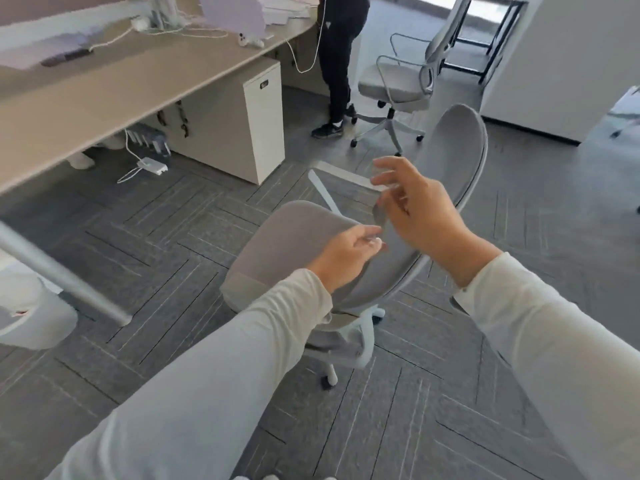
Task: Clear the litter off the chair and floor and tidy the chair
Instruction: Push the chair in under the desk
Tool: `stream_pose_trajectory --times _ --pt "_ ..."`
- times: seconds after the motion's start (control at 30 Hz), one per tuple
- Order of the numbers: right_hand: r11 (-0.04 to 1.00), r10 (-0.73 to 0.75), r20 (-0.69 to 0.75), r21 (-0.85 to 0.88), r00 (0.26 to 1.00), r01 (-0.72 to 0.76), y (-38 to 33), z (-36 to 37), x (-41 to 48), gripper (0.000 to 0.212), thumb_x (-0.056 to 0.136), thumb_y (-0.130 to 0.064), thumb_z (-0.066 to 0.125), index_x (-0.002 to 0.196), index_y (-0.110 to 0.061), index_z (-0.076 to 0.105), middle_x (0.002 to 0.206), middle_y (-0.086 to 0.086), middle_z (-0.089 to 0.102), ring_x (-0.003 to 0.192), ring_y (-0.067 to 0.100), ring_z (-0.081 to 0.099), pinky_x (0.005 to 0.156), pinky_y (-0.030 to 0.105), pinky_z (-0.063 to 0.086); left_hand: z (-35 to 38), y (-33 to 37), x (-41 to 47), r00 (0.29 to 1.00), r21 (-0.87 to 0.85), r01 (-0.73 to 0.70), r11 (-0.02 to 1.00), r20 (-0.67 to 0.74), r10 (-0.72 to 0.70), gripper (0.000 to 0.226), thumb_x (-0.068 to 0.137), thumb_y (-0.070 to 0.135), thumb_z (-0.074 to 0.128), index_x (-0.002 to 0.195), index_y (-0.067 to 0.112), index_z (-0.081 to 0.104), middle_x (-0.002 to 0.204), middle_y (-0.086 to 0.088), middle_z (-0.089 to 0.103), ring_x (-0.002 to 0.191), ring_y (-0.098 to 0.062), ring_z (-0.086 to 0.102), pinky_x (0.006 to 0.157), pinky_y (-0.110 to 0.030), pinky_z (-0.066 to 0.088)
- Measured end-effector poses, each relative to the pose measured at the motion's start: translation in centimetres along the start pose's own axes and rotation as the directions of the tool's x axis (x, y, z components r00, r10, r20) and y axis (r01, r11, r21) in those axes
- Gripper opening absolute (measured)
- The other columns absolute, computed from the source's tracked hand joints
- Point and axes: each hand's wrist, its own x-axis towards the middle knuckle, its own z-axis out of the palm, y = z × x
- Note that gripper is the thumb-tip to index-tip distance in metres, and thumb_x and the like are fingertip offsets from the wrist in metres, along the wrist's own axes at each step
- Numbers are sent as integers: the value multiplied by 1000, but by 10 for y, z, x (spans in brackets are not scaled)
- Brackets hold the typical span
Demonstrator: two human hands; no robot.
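From the head camera, both hands reach out over a grey office chair (294, 244). The left hand (341, 259) has its fingertips pressed together on something small and pale, too blurred to name, held just above the right part of the seat. The right hand (420, 216) hovers up and to the right of that pinch, fingers loosely curled and parted, gripping nothing I can see. Behind the right hand rises the chair's backrest (457, 147). Below both hands lies the grey carpet floor (166, 244). Far left of the pinch runs a long desk (104, 88).
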Motion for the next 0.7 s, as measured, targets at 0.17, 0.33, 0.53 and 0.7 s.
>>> stream_pose_trajectory --times 0.17,0.33,0.53,0.7 --pt "987 -79 49 -137 996 86 48 -62 39 36 88 -11 45 123 -21 43 106 2 65 87 22 62 77 38 51 43 39 31 993 142 -106 984 58 99 46 91 30 54 133 17 45 131 -4 53 118 -14 51 101 -27 41" --pt "987 -69 180 -131 981 93 144 -97 79 22 88 -17 49 108 -18 59 96 9 65 89 27 60 84 38 48 88 75 84 985 405 -58 912 -127 119 50 81 33 66 125 17 50 120 -1 59 103 -14 56 93 -28 45" --pt "866 -439 360 -75 823 495 195 -111 86 23 91 -17 44 95 -11 65 91 7 68 94 28 57 93 41 38 151 96 133 780 694 443 568 -610 139 28 83 17 56 110 9 53 109 -14 63 100 -35 60 71 -35 40" --pt "799 -566 372 27 735 601 207 -115 101 22 89 -31 49 100 -20 63 97 -1 67 103 22 51 97 29 21 156 84 135 657 701 534 472 -696 290 34 80 41 62 98 15 51 98 -7 63 84 -30 63 56 -30 31"
